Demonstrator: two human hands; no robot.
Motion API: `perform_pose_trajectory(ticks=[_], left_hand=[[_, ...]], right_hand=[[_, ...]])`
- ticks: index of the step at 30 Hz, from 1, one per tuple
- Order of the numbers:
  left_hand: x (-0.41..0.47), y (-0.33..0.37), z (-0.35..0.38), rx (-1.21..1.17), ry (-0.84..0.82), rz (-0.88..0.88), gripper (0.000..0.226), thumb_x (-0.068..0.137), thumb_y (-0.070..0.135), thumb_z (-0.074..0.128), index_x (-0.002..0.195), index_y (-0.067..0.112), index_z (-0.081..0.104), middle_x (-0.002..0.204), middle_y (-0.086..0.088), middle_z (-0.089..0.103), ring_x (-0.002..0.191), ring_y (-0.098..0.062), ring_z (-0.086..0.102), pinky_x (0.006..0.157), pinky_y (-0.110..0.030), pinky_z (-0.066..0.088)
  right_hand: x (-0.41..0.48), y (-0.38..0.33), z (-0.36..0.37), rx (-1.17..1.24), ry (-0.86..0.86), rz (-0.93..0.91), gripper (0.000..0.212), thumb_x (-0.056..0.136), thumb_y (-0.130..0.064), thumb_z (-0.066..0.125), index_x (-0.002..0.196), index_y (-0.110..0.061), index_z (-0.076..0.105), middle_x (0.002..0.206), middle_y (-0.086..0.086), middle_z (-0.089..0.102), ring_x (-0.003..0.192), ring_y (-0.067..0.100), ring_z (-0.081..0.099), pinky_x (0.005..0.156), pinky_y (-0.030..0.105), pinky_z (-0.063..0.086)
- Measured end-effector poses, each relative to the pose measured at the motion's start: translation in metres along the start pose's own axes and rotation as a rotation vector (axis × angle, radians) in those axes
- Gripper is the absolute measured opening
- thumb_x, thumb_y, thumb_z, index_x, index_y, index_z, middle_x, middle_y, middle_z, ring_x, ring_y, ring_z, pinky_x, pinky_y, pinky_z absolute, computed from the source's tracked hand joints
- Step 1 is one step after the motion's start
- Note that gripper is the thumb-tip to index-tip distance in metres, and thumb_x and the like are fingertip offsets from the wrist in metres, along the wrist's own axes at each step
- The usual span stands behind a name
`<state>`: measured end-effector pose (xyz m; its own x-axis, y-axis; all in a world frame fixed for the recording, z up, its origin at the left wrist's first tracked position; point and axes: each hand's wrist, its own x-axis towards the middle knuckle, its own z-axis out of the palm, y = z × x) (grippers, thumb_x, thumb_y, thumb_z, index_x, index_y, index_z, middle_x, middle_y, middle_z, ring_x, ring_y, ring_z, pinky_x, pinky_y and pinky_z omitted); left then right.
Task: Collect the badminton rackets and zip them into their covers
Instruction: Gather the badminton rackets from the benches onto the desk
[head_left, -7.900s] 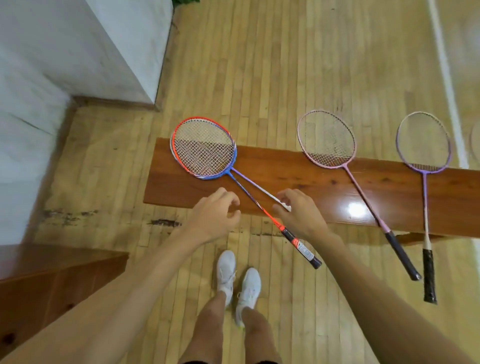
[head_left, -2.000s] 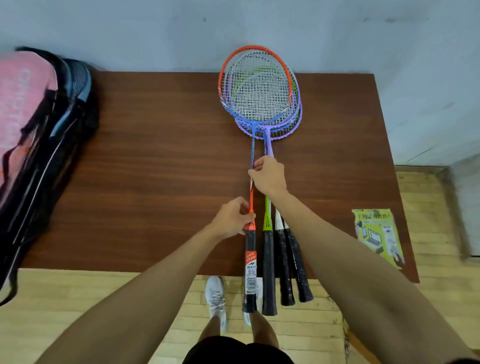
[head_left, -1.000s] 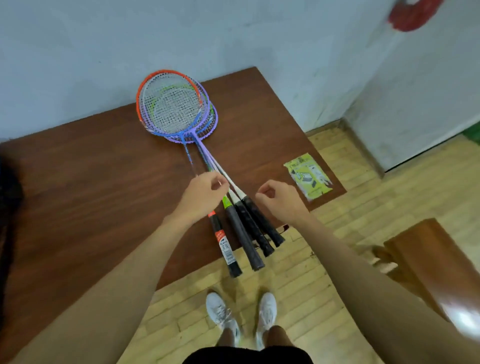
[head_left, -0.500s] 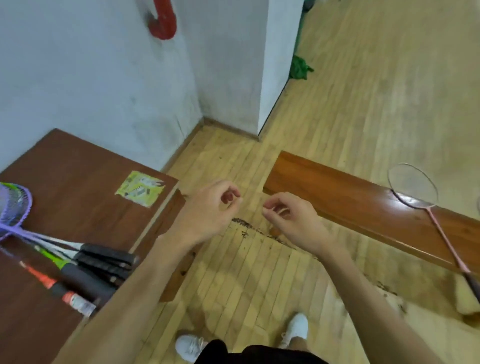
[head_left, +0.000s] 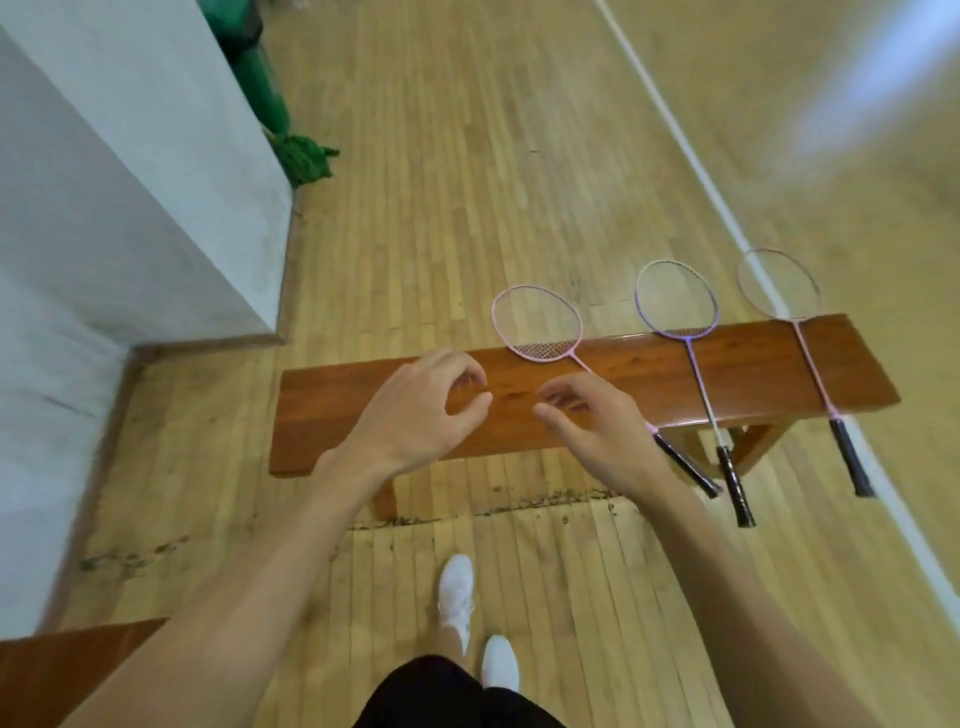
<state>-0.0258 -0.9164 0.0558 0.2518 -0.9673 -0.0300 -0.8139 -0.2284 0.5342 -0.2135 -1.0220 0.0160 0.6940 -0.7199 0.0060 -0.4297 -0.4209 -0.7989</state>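
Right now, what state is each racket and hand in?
Left racket: uncovered, across bench, grip overhanging.
Middle racket: uncovered, across bench, grip overhanging.
Right racket: uncovered, across bench, grip overhanging.
Left hand: empty, fingers loosely curled.
Right hand: empty, fingers loosely curled.

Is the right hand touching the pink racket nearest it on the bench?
Cannot tell. In the head view the right hand overlaps the shaft of the pink racket, hiding any contact or gap.

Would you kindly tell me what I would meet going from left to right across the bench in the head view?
left hand → pink racket → purple racket → pale pink racket
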Motion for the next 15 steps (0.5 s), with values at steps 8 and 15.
perform_pose_trajectory(ticks=[8, 15], left_hand=[[0.146, 0.008, 0.083, -0.025, -0.13, 0.131, 0.024, 0.089, 0.04, 0.056, 0.107, 0.024, 0.059, 0.1, 0.013, 0.052, 0.093, -0.008, 0.053, 0.088, -0.032, 0.045], [0.241, 0.042, 0.139, -0.016, -0.282, 0.127, 0.031, 0.089, 0.045, 0.05, 0.112, 0.026, 0.056, 0.112, 0.012, 0.054, 0.106, -0.01, 0.053, 0.097, -0.035, 0.044]], right_hand=[[0.05, 0.109, -0.078, -0.083, 0.113, 0.266, 0.022, 0.088, -0.032, 0.063, 0.105, -0.018, 0.066, 0.101, -0.006, 0.064, 0.092, 0.005, 0.06, 0.081, 0.018, 0.048], [0.091, 0.185, -0.15, -0.083, 0.172, 0.388, 0.017, 0.089, -0.031, 0.062, 0.102, -0.02, 0.066, 0.1, -0.004, 0.065, 0.093, 0.012, 0.061, 0.086, 0.033, 0.051]])
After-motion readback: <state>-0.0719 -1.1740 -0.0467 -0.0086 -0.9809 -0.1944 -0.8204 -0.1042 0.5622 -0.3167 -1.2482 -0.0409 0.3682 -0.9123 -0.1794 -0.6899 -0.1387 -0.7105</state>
